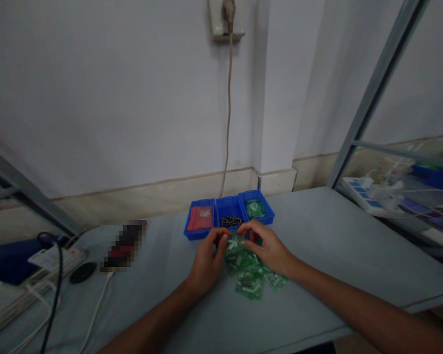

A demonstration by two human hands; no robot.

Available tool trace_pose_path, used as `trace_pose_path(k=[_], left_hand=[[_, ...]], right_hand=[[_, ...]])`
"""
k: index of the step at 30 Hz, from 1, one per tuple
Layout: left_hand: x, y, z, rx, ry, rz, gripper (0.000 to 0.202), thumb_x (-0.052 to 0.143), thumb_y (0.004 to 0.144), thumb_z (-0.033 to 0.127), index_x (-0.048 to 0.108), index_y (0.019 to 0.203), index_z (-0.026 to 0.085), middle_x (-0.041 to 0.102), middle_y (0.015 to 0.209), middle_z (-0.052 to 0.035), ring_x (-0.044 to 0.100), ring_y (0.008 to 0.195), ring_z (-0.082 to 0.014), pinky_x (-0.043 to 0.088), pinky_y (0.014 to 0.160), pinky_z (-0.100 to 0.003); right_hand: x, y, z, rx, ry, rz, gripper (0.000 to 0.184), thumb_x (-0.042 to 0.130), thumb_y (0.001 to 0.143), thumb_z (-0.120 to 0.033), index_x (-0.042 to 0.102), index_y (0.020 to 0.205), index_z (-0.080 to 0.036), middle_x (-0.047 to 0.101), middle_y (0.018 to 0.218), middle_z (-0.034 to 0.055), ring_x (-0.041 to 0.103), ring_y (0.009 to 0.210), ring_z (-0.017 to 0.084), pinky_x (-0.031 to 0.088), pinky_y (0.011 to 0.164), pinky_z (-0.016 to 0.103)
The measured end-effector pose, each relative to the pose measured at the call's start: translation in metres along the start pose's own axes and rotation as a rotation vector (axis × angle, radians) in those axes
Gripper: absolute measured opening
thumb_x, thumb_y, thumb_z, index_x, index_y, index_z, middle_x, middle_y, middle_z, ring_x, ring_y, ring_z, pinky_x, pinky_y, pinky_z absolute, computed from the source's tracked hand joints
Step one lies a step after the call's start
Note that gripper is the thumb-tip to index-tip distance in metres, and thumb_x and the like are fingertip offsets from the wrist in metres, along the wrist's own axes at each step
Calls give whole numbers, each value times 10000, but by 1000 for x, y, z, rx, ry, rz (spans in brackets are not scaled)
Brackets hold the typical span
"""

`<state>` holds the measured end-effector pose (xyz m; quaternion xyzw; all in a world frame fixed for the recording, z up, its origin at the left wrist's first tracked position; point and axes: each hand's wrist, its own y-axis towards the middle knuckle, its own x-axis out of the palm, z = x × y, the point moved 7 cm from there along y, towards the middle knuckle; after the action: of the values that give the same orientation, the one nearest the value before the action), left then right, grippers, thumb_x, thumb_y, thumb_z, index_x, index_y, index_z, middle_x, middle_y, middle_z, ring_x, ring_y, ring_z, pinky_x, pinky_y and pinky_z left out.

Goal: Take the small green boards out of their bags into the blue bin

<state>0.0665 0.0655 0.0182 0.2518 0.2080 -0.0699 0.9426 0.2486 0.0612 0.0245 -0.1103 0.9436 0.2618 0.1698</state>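
Observation:
My left hand [209,253] pinches the left edge of a small clear-and-green plastic bag [236,241], thumb against fingers. On the bag's other side, the fingers of my right hand [268,248] are closed on it too. Under and in front of my hands lies a loose pile of similar green bags [249,282] with small parts inside. Just behind stand three blue bins: the left bin [189,231] has red bags, the middle bin [227,204] small black-and-silver parts, the right bin [270,212] green bags. My fingers partly hide the held bag.
At left on the grey table [317,236] are a blurred-out phone-like object [123,246] with a white cable, a black disc [83,273] and a power strip [29,290]. A wall cord [229,108] drops behind the bins. Metal posts [376,93] flank the table.

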Motion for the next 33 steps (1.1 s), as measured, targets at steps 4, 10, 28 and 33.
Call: trace_pose_path(k=[4, 10, 28, 33], left_hand=[[1, 0, 2, 8, 12, -24, 206, 517, 1080, 347, 662, 1083, 201, 701, 911, -16, 640, 829, -169, 487, 762, -272], [4, 0, 0, 34, -9, -27, 175, 564, 1037, 265, 615, 1191, 202, 666, 904, -8, 629, 814, -162, 513, 778, -282], [1, 2, 8, 76, 63, -7, 182, 591, 1046, 340, 706, 1050, 198, 670, 893, -25, 614, 801, -171, 491, 745, -286], [6, 1, 5, -7, -5, -82, 247, 547, 1064, 390, 686, 1026, 189, 674, 846, -12, 608, 778, -166, 475, 723, -273]], right_hand=[[-4, 1, -1, -24, -8, 41, 78, 666, 1016, -300, 688, 1025, -226, 614, 1047, 51, 582, 874, 201, 470, 778, 321], [-2, 1, 22, 139, 166, 100, 178, 628, 1036, -392, 582, 972, -232, 536, 759, -42, 528, 667, 154, 419, 632, 280], [-1, 0, 16, 120, 145, 96, 261, 683, 1001, -459, 682, 1156, -249, 607, 873, 2, 567, 782, 190, 449, 688, 295], [-3, 1, 12, 7, -3, 108, 198, 717, 984, -405, 716, 1096, -242, 580, 958, 22, 570, 879, 206, 456, 795, 323]])
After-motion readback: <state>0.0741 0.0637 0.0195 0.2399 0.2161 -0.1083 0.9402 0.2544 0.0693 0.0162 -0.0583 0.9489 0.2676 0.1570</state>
